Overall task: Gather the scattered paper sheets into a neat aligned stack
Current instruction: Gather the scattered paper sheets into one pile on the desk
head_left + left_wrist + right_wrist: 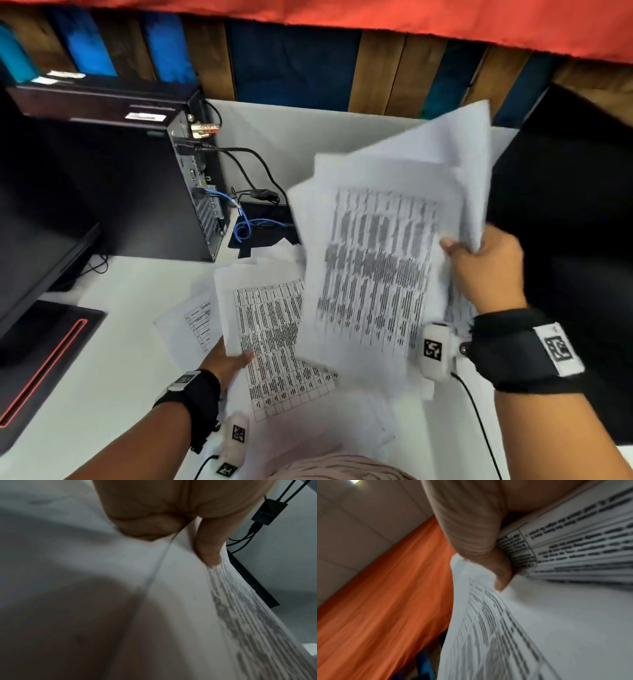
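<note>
The right hand (486, 270) pinches a messy bunch of white printed paper sheets (376, 260) held up just right of the flat white printed sheet (270, 329) the left hand (227, 363) pinches.

Even indoor light, heavy motion blur on the paper.

Head view: lifted sheets (376, 267) smeared, text unreadable; edges bow outward, wide-angle. Left wrist view dim, grey, soft shadow near left, thumb (209, 545) blurred. Right wrist view brighter, a ceiling light (355, 481) glaring far left; print streaked.
</note>
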Available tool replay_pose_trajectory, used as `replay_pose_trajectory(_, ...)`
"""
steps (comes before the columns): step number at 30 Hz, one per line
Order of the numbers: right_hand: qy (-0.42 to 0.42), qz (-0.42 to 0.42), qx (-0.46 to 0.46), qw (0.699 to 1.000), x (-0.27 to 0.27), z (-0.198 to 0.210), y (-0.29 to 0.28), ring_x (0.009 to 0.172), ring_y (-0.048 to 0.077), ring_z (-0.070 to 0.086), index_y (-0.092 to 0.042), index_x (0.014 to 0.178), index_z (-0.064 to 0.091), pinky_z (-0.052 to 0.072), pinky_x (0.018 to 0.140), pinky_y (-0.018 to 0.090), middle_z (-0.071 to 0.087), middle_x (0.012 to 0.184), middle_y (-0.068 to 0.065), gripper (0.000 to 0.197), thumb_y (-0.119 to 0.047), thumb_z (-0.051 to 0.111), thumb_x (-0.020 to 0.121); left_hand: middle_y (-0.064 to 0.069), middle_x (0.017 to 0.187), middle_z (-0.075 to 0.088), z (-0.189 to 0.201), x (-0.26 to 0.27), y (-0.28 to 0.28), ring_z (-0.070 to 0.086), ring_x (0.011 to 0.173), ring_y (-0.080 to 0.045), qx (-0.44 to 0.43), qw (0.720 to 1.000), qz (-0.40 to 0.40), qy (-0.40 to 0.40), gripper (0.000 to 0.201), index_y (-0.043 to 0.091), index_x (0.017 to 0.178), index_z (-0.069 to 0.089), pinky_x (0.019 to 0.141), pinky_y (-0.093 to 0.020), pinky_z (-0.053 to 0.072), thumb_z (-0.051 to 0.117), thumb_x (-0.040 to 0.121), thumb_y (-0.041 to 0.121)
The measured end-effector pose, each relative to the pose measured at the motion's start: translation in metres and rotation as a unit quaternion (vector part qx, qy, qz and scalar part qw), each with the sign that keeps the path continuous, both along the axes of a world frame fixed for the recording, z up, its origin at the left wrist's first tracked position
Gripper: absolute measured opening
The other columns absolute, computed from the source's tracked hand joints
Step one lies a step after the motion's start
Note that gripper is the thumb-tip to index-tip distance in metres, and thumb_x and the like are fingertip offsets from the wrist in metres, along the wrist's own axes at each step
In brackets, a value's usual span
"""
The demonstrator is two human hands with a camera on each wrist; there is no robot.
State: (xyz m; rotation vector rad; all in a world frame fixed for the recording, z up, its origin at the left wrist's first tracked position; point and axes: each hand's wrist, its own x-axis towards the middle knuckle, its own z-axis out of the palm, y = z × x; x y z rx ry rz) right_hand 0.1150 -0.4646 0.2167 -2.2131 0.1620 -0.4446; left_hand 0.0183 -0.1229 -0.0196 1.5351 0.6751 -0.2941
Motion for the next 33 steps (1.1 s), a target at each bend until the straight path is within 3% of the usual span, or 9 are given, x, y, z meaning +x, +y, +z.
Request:
replay_pose_trajectory(3, 0.115, 0.067, -0.031, 0.991, 0.0, -0.039, 0.025, 0.057, 0.019, 0.049, -0.015, 0.063, 0.051, 0.033, 0.05, 0.024, 0.049, 0.061, 0.001, 0.027, -0.008, 0.069, 0.082, 0.0, 0.152, 0.034, 0.012, 0.001, -0.008, 0.027, 0.143, -0.024, -0.049, 0.998, 0.025, -0.022, 0.11, 0.023, 0.147, 0.029, 0.118, -0.048, 0.018, 0.053, 0.057, 0.081)
replay_pose_trajectory(6, 0.2, 0.104, -0.058, 0.973, 0.0, -0.087, 0.054, 0.076, 0.022, 0.056, -0.002, 0.095, 0.066, 0.038, 0.064, 0.024, 0.061, 0.082, 0.01, 0.018, -0.012, 0.071, 0.081, 0.005, 0.151, 0.033, 0.008, 0.004, -0.006, 0.024, 0.144, -0.021, -0.077, 0.996, 0.038, -0.019, 0.118, 0.029, 0.147, 0.028, 0.119, -0.049, 0.016, 0.046, 0.048, 0.09)
replay_pose_trajectory(11, 0.313, 0.086, 0.014, 0.946, -0.007, -0.151, 0.073, 0.089, 0.026, 0.057, -0.01, 0.097, 0.048, 0.037, 0.066, 0.025, 0.058, 0.097, 0.007, 0.033, -0.027, 0.072, 0.081, -0.002, 0.134, 0.057, -0.008, -0.005, 0.002, 0.05, 0.128, -0.026, 0.034, 0.999, -0.027, -0.005, 0.111, 0.025, 0.139, 0.039, 0.109, -0.048, 0.036, 0.073, 0.047, 0.076)
replay_pose_trajectory(15, 0.356, 0.055, -0.051, 0.931, -0.018, -0.183, 0.07, 0.106, 0.034, 0.059, -0.009, 0.093, 0.044, 0.042, 0.082, 0.03, 0.063, 0.112, 0.022, 0.004, -0.012, 0.047, 0.093, -0.007, 0.144, 0.044, 0.005, -0.008, -0.002, 0.04, 0.136, -0.029, 0.122, 0.991, -0.048, 0.007, 0.067, 0.009, 0.145, 0.029, 0.112, -0.037, 0.03, 0.052, 0.091, 0.043)
replay_pose_trajectory(20, 0.276, 0.03, -0.015, 0.961, -0.038, -0.187, 0.08, 0.081, 0.026, 0.054, -0.008, 0.086, 0.045, 0.034, 0.068, 0.024, 0.057, 0.089, 0.013, 0.021, 0.011, 0.038, 0.08, -0.019, 0.149, 0.037, 0.008, -0.002, -0.018, 0.036, 0.137, -0.034, 0.161, 0.985, 0.06, 0.032, 0.043, 0.0, 0.138, 0.035, 0.109, -0.034, 0.029, 0.035, 0.101, 0.023)
replay_pose_trajectory(23, 0.255, 0.012, 0.019, 0.967, -0.042, -0.188, 0.081, 0.084, 0.024, 0.053, -0.008, 0.087, 0.044, 0.035, 0.073, 0.022, 0.058, 0.092, 0.012, 0.023, 0.013, 0.04, 0.078, -0.02, 0.145, 0.04, 0.008, 0.001, -0.021, 0.041, 0.131, -0.034, 0.137, 0.987, 0.078, 0.036, 0.045, -0.001, 0.137, 0.035, 0.104, -0.033, 0.032, 0.037, 0.101, 0.026)
replay_pose_trajectory(26, 0.306, 0.108, -0.047, 0.945, -0.049, -0.196, 0.084, 0.092, 0.026, 0.061, -0.01, 0.086, 0.057, 0.037, 0.071, 0.021, 0.063, 0.091, 0.008, 0.016, 0.001, 0.045, 0.086, -0.016, 0.146, 0.038, 0.01, -0.004, -0.02, 0.042, 0.129, -0.033, 0.065, 0.996, 0.046, 0.035, 0.078, 0.006, 0.143, 0.023, 0.1, -0.042, 0.04, 0.065, 0.086, 0.036)
replay_pose_trajectory(28, 0.303, 0.147, -0.093, 0.937, -0.05, -0.197, 0.084, 0.095, 0.024, 0.062, -0.009, 0.091, 0.064, 0.042, 0.074, 0.023, 0.068, 0.097, 0.007, 0.019, -0.006, 0.046, 0.088, -0.013, 0.151, 0.034, 0.01, -0.01, -0.017, 0.035, 0.137, -0.032, 0.043, 0.998, 0.028, 0.022, 0.095, 0.009, 0.146, 0.02, 0.109, -0.045, 0.034, 0.08, 0.073, 0.019)
replay_pose_trajectory(33, 0.308, 0.074, -0.122, 0.941, -0.026, -0.205, 0.054, 0.111, 0.031, 0.057, -0.012, 0.108, 0.063, 0.044, 0.092, 0.031, 0.063, 0.114, 0.013, 0.025, -0.023, 0.06, 0.085, -0.005, 0.137, 0.051, 0.013, -0.023, -0.001, 0.043, 0.131, -0.028, 0.0, 0.996, 0.076, -0.051, 0.089, 0.018, 0.14, 0.034, 0.112, -0.049, 0.029, 0.074, 0.066, -0.012)
